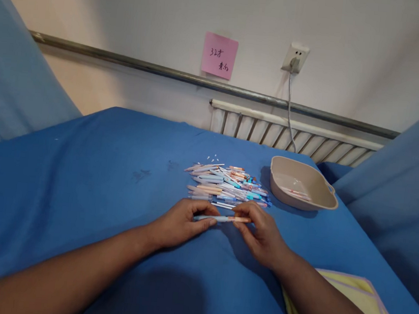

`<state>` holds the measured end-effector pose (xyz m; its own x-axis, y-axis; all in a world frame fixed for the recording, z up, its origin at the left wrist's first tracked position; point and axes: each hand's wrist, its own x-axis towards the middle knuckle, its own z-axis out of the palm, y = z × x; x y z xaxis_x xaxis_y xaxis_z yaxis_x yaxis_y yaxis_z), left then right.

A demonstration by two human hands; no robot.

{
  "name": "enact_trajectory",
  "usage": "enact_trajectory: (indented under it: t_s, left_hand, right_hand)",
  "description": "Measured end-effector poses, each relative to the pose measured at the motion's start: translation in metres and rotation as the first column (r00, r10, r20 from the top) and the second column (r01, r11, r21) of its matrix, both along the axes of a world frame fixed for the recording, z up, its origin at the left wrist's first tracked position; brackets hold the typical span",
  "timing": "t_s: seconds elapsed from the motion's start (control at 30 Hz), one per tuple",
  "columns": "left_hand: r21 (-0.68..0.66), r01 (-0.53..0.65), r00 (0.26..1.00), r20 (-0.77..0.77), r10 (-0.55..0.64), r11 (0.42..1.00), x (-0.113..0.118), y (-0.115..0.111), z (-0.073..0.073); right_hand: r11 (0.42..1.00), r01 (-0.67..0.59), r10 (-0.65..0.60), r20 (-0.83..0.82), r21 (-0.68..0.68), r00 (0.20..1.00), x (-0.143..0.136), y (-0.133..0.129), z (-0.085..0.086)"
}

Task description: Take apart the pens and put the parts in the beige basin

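Note:
A slim pen [223, 219], pale blue at its left part and orange at its right, lies level between my two hands. My left hand [186, 222] pinches the pale blue end between thumb and fingers. At the orange end, my right hand [259, 231] grips it the same way. Just beyond the hands a pile of pens and pen parts [225, 185] is spread on the blue cloth [125, 257], in white, pale blue, peach, orange and turquoise. Several tiny white pieces [214, 158] lie behind the pile.
A beige plastic basin [303, 181] with a few pens in it stands right of the pile. A yellow cloth [351, 299] lies at the front right, partly under my right arm. Behind are a radiator [267, 128], a metal rail [147, 66], a pink note [219, 56] and a socket [295, 56].

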<state>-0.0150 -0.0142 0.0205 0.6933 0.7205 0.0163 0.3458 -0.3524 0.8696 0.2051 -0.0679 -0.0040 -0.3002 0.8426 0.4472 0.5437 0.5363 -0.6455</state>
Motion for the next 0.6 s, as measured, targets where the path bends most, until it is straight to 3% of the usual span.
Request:
enact_trajectory:
  t_s: [0.2, 0.33, 0.5, 0.6]
  left_hand:
    - [-0.015, 0.012, 1.000, -0.001, -0.012, 1.000, 0.0006, -0.0006, -0.0011]
    - [0.005, -0.006, 1.000, -0.009, 0.006, 1.000, 0.0006, 0.0007, -0.0023]
    - [0.003, 0.014, 1.000, -0.002, -0.014, 1.000, 0.0009, 0.0005, -0.0017]
    - [0.012, -0.013, 1.000, -0.020, 0.013, 1.000, 0.0011, 0.0005, -0.0018]
  right_hand:
    - [0.985, -0.007, -0.001, -0.046, -0.170, 0.999, -0.0007, -0.0012, -0.0016]
    - [0.996, 0.003, -0.007, -0.048, -0.092, 0.999, -0.0031, -0.0016, -0.0014]
    - [0.981, 0.040, -0.055, -0.074, -0.191, 0.996, -0.0015, -0.0029, -0.0022]
    - [0.983, 0.025, -0.039, -0.074, -0.179, 0.997, -0.0021, -0.0030, -0.0033]
